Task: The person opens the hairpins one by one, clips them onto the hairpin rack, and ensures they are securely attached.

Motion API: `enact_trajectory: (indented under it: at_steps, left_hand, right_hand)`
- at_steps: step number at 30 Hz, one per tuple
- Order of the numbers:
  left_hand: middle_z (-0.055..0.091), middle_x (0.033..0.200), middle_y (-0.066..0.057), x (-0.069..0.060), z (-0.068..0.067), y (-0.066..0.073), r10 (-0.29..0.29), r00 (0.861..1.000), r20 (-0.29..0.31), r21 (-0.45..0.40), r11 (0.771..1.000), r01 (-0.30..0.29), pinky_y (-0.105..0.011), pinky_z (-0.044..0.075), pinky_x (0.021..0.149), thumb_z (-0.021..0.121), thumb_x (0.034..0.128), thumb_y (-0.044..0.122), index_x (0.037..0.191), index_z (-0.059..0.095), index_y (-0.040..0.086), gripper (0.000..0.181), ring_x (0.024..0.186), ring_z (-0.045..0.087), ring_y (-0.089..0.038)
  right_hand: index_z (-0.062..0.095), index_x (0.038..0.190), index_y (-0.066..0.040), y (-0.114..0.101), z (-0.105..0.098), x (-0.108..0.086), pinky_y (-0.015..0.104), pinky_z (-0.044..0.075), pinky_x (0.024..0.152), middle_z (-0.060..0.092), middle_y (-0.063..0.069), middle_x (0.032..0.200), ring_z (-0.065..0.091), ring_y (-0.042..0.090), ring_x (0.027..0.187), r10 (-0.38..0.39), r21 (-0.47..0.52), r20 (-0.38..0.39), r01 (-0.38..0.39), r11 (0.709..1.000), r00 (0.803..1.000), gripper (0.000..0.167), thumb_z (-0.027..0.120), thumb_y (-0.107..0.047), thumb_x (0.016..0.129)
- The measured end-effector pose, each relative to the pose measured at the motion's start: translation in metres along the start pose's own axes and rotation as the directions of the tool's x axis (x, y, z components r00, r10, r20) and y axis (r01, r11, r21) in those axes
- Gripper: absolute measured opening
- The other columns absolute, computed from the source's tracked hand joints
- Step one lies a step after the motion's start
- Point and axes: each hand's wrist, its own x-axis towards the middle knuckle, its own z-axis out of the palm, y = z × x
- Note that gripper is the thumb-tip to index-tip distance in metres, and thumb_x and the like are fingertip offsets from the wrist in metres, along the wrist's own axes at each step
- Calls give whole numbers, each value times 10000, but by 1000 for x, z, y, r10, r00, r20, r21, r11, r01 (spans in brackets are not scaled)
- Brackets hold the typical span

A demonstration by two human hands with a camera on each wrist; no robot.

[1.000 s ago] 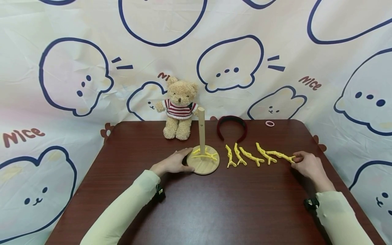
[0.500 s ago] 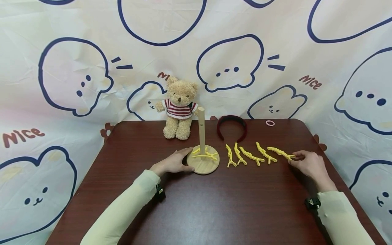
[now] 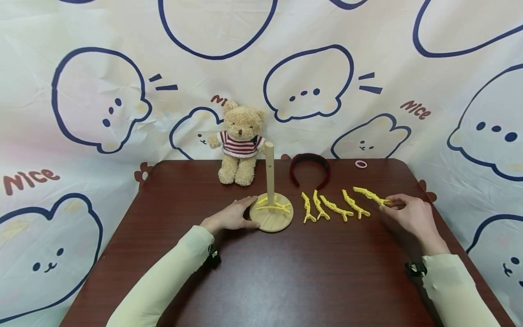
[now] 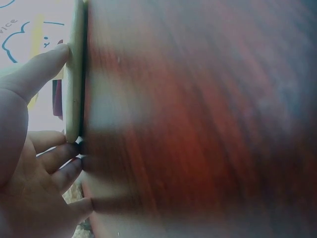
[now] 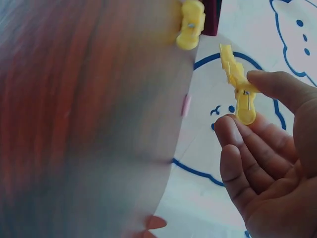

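Observation:
In the head view my left hand grips the round base of a wooden stand, thumb and fingers spread along its rim. The left wrist view shows the base edge-on between thumb and fingers. A post rises from the base, and yellow hair clips lie around its foot. My right hand pinches the forked end of a yellow hair clip, lifted off the table. Its metal spring shows in the right wrist view, the clip between thumb and fingers. Several similar clips lie in a row between the hands.
A teddy bear in a striped shirt sits at the table's back edge, behind the stand. Right of it lies a dark red headband, and farther right a pink ring. Patterned cloth hangs behind the brown table.
My right hand has drawn the hair clip away from the neighbouring clip, then raised it up and slightly left. The left hand stays on the stand's base.

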Motion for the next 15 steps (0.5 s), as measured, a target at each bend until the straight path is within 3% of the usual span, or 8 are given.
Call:
enact_trajectory:
  at_steps: [7, 15]
  left_hand:
    - [230, 1657, -150, 0, 0, 1, -2, 1000, 2, -4, 1000, 2, -549, 139, 1257, 718, 876, 527, 1603, 204, 89, 991, 1546, 203, -302]
    - [230, 1656, -153, -1, -1, 2, -3, 1000, 3, -6, 1000, 3, -548, 139, 1257, 721, 880, 512, 1602, 204, 87, 985, 1545, 205, -301]
  right_hand:
    - [736, 1089, -66, -21, 0, 1, 259, 499, 606, 773, 141, 925, 715, 254, 812, -60, 57, 10, 59, 997, 998, 518, 774, -514, 832]
    - [737, 1108, -87, -49, 8, 3, 255, 520, 573, 775, 119, 922, 713, 216, 789, -97, 119, 36, 92, 989, 995, 491, 793, -485, 825]
